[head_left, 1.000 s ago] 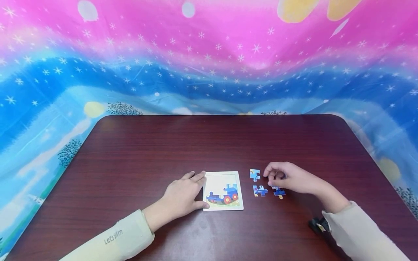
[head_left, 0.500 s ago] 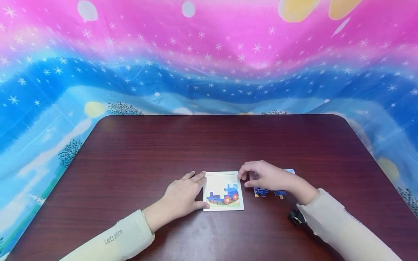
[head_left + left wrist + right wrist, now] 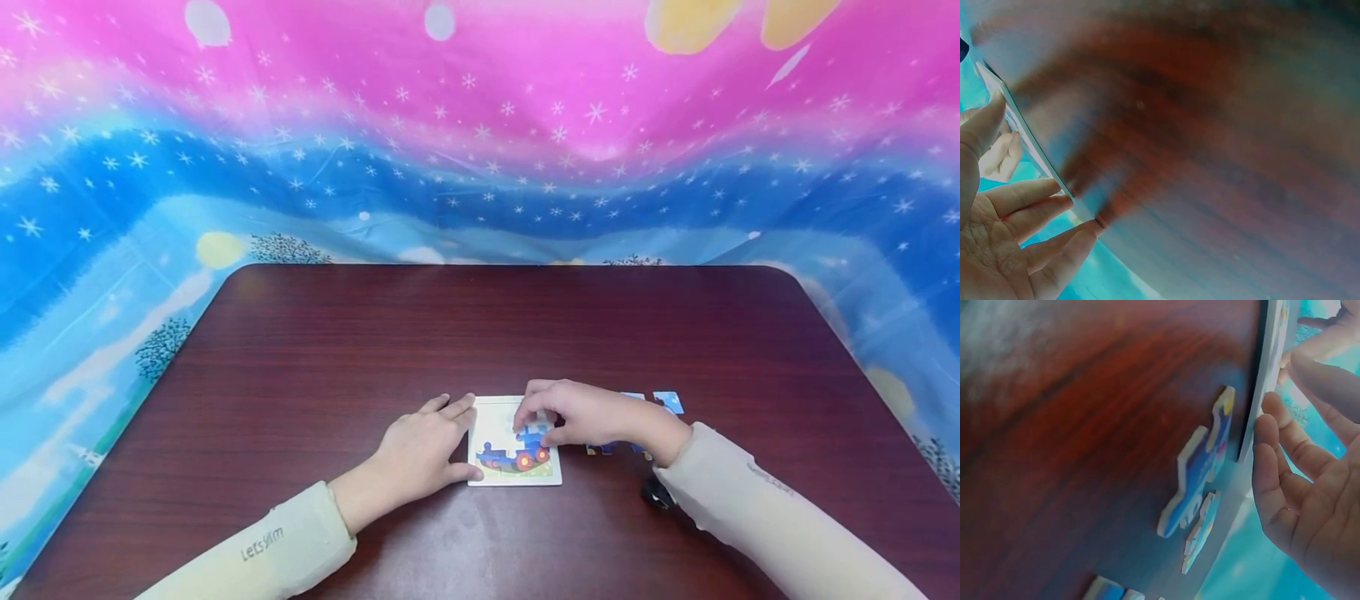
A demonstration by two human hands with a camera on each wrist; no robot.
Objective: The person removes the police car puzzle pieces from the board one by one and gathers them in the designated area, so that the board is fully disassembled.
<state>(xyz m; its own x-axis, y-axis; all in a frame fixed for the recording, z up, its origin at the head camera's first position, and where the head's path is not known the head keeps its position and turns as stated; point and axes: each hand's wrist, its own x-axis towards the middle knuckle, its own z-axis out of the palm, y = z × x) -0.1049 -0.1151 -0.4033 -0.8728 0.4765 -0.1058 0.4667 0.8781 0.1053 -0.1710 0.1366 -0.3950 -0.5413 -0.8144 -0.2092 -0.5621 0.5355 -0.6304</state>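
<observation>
Puzzle tray (image 3: pixel 525 482) on worktop (image 3: pixel 360 333); left hand (image 3: pixel 422 442) at its edge, grip spread. Right hand (image 3: pixel 585 412) curled over it, can't tell if pinching anything; dragging fingertips could dislodge seated pieces (image 3: pixel 495 458).

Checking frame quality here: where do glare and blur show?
Head: pale glare on the wood-grain table below the puzzle board; left wrist: the table blurs into dark, reddish streaks; right wrist: greyish haze at upper left, puzzle pieces fairly sharp.
</observation>
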